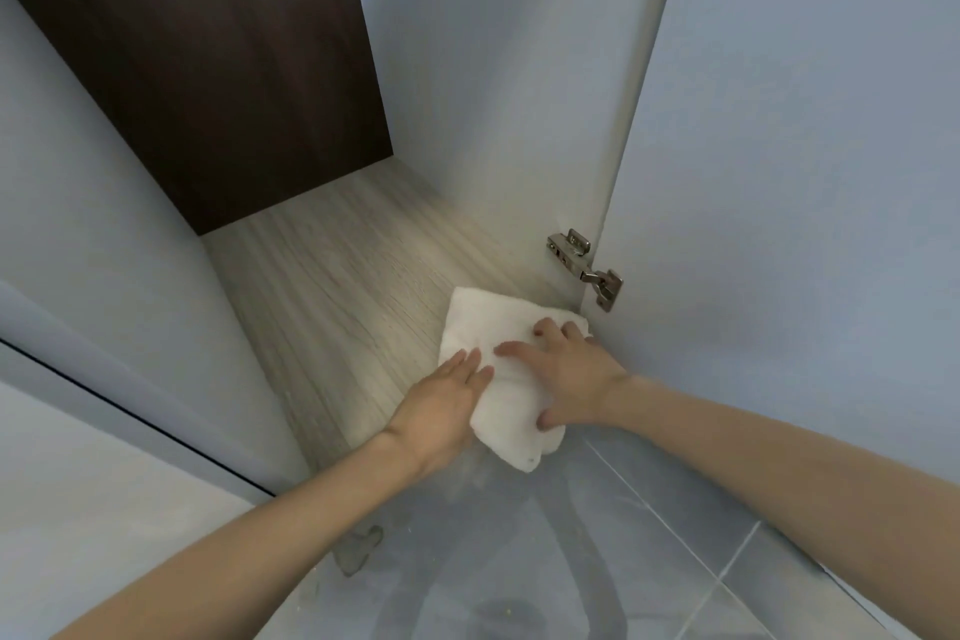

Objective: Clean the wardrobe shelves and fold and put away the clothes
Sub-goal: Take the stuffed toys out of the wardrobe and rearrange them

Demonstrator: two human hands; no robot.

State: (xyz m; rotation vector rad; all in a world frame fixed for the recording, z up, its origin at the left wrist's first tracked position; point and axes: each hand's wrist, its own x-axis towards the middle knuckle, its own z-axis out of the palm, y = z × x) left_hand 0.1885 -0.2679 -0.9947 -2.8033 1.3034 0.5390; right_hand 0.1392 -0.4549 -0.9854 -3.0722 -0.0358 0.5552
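Left hand (441, 411) and right hand (563, 377), open-fingered and gripping nothing, press a cloth (493, 327) flat at the shelf's (337, 286) 4 o'clock corner; shelf-wiping seems under way; next, likely a sweep toward 11 o'clock.

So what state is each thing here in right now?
white cloth: rumpled, lying at the front edge of the shelf, one corner overhanging.
left hand: flat, pressing the cloth.
right hand: spread, pressing the cloth.
wardrobe door: open.
hinge: swung out with the door.
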